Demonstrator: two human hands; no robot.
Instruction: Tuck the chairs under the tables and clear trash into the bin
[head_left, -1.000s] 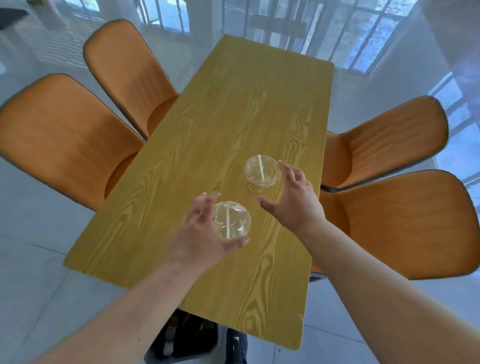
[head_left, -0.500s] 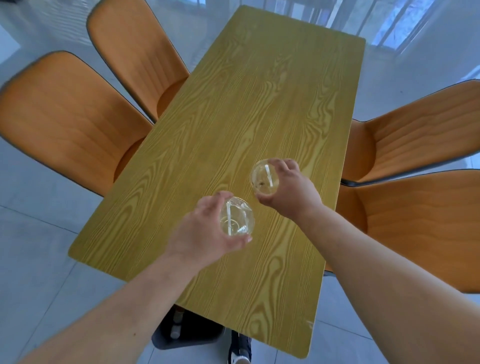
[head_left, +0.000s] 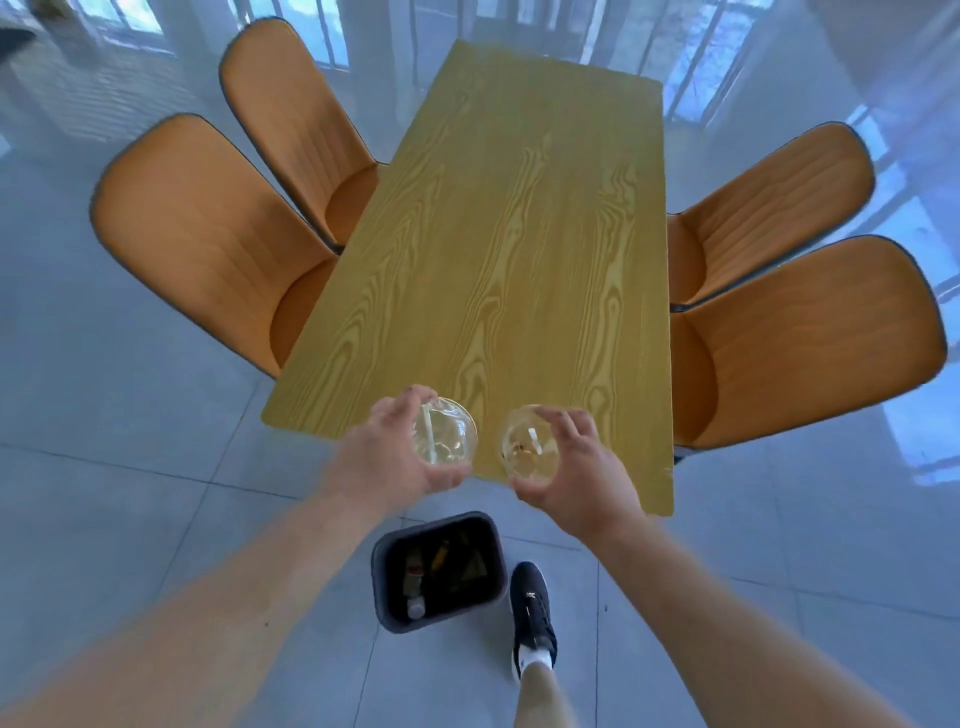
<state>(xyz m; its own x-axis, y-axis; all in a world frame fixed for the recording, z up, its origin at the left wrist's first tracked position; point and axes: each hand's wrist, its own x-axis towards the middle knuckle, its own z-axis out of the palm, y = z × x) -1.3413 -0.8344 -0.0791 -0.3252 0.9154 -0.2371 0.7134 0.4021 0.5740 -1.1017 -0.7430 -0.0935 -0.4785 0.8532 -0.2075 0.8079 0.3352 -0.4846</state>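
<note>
Each hand holds a clear plastic cup over the near end of the table (head_left: 498, 249). The left hand (head_left: 387, 462) is curled round the left cup (head_left: 445, 430), thumb under its near side and fingers over the far rim; a white straw stands inside it. The right hand (head_left: 574, 470) clasps the right cup (head_left: 527, 441) the same way, fingers arched over the top and thumb below, with a short straw and a little brownish residue showing through the dome lid. The two cups are just beside each other, not touching, and both look lifted clear of the wood, hanging about over the table's near edge.

The tabletop is yellow wood grain and bare. Four orange chairs stand at its long sides, all pushed in so the seats run under the edges: the near left chair (head_left: 208, 234) and far left chair (head_left: 296, 119) along the left edge, the far right chair (head_left: 769, 202) and near right chair (head_left: 810, 338) along the right edge.

On the grey tiled floor (head_left: 130, 467), just off the table's near edge and below the hands, sits a dark bin (head_left: 387, 561). It already has rubbish in it, though what exactly is hard to make out. A dark shoe (head_left: 532, 608) is planted right beside the bin's right wall.
</note>
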